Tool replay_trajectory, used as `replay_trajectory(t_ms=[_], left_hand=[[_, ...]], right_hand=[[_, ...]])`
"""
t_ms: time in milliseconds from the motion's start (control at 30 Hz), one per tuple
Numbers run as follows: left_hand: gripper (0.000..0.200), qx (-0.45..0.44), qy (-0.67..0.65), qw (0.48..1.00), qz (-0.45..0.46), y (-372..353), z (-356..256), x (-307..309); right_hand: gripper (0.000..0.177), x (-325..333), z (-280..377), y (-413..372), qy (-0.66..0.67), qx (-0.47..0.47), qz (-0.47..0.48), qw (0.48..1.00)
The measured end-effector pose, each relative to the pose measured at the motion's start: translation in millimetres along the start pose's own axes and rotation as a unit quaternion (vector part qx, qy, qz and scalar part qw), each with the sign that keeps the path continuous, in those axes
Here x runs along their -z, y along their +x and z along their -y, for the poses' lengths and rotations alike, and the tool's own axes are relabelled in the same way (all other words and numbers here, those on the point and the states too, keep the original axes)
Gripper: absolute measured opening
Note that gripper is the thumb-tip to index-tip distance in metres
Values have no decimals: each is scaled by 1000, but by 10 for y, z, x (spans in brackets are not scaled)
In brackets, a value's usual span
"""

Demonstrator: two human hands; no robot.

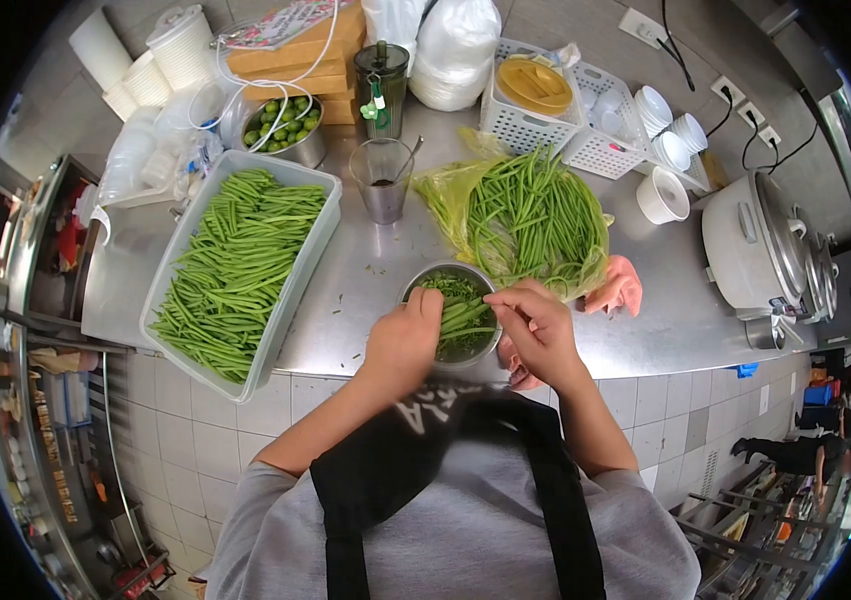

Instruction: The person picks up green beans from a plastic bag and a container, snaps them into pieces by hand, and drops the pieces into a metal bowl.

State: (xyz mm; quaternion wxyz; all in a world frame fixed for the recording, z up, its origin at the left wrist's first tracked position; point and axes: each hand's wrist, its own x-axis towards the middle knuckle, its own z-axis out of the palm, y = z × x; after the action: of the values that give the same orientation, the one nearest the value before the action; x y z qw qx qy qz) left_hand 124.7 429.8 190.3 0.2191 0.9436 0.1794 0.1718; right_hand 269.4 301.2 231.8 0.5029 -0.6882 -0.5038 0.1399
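Both hands are over a metal bowl near the table's front edge. My left hand is closed round several green beans, which point to the right over the bowl. With fingers pinched at the beans' right ends is my right hand. Small green bits lie inside the bowl. Behind it, a yellow-green plastic bag holds long green beans. To the left, a clear plastic bin is filled with green beans.
A plastic cup with a spoon stands behind the bowl. Pink cloths lie right of it. Green citrus, baskets and a white cup are behind; a large cooker stands right. A person is far right.
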Motion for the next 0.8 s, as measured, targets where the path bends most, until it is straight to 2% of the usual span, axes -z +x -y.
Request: replay_trajectory(t_ms=[133,233,333,433,533,800], left_hand=[[28,12,-9,1000,-11,3,17,-26],[29,10,-3,1000,-17,5,26,-19],[30,10,1,1000,-21,6,35,-17],[30,20,-3,1000,-19,2,38,-27],[18,3,38,999,-36,8,33,-3],[18,19,35,998,-45,6,43,-7]], right_hand=[[12,21,18,-15,-35,45,0,998],[11,59,127,-69,-45,-19,33,998],[14,46,114,-57,-155,90,20,984],[19,45,104,-68,-237,134,26,962],[23,49,56,-102,-286,147,44,946],[23,18,3,-97,-290,150,46,944]])
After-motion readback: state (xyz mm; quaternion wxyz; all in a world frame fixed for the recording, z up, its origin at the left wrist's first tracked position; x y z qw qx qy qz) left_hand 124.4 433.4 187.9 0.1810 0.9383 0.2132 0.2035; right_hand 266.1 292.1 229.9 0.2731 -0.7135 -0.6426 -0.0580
